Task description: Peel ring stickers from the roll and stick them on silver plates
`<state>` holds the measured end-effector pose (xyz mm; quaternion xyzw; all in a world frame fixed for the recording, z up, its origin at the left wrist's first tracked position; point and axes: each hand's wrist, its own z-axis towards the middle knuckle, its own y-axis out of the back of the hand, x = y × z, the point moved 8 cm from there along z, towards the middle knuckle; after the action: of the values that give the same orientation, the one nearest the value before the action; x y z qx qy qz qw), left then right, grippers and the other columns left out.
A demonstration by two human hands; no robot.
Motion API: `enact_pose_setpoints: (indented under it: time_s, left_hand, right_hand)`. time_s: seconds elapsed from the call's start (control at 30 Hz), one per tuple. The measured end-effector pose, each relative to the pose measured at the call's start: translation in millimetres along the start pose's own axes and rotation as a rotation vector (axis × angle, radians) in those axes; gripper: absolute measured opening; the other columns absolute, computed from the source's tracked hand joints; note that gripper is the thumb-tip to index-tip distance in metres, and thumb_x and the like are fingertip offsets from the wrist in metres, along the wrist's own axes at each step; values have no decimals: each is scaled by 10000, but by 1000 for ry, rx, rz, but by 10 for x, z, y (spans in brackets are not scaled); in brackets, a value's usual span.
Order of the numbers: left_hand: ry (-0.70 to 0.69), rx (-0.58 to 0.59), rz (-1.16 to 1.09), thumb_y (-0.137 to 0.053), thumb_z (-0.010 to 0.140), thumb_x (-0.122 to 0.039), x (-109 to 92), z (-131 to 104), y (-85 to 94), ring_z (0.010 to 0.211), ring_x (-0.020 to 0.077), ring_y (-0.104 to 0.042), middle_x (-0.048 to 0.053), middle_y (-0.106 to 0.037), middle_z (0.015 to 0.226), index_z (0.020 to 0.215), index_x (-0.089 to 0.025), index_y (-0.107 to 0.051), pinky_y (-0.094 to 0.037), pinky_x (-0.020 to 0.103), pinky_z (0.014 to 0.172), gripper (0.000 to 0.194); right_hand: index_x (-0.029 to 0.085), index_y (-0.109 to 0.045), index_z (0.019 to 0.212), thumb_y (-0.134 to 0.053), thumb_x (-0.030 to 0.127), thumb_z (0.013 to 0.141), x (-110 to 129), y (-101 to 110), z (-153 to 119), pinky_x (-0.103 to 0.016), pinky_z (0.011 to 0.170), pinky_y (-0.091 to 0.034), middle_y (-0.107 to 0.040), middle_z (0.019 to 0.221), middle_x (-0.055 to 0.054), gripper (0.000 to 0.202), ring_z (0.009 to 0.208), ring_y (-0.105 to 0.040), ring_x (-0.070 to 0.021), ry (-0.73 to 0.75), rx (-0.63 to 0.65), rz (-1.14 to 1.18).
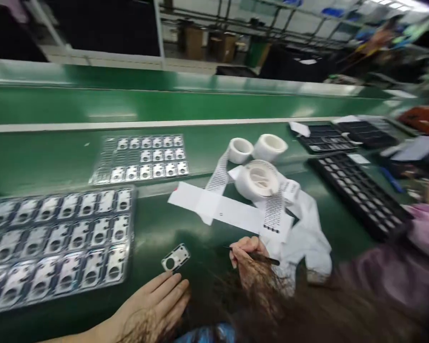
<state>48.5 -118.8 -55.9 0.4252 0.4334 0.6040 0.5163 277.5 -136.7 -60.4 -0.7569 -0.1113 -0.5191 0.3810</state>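
Observation:
A small silvery plate [179,256] with a round hole lies tilted on the green work surface. My left hand [159,300] rests flat beside it, fingers stretched out, with the fingertips at the plate's lower edge. Pinched in my right hand [248,252] are thin black tweezers [270,260], their tip pointing left toward the plate. Strands of hair hide part of that hand. Just beyond it lies a white paper strip [232,213], with a roll of small dark stickers [257,182] whose loose end crosses the strip.
To the left is a clear tray of similar plates [131,228]; a partly filled one [139,178] sits behind it. Two more white rolls [270,146] stand at the back. Crumpled white backing [311,238] lies right, near a black tray [361,190]. A person's pink sleeve [427,228] is at far right.

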Motion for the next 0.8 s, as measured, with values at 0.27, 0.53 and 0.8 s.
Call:
enact_pose_setpoints:
  time_s: [0.27, 0.53, 0.8]
  left_hand:
    - [190, -47, -13, -505, 933, -357, 141, -93, 138, 1295, 158, -516, -99, -627, 1351, 1153, -337, -687, -499, 257, 1031, 286]
    - [334, 60, -86, -502, 959, -415, 437, -9, -91, 1374, 229, -454, 48, -520, 1480, 1407, -204, -514, -347, 348, 1174, 496]
    - [310, 120, -226, -476, 966, -344, 420, -3, -154, 1425, 266, -397, 71, -431, 1542, 1490, -219, -404, -363, 406, 1177, 543]
  right_hand:
    - [204, -546, 569, -824, 259, 653, -322, -330, -82, -203, 368, -474, -630, 568, 34, 296, 379, -546, -89, -126, 94, -392]
    - [253, -609, 530, -756, 270, 699, -313, -550, 5, -264, 361, -530, -649, 558, 4, 224, 420, -602, -152, -70, 199, -616]
    - [268, -657, 537, -717, 247, 728, -250, -711, 73, -266, 378, -552, -685, 578, -5, 201, 445, -628, -156, -27, 287, -739]
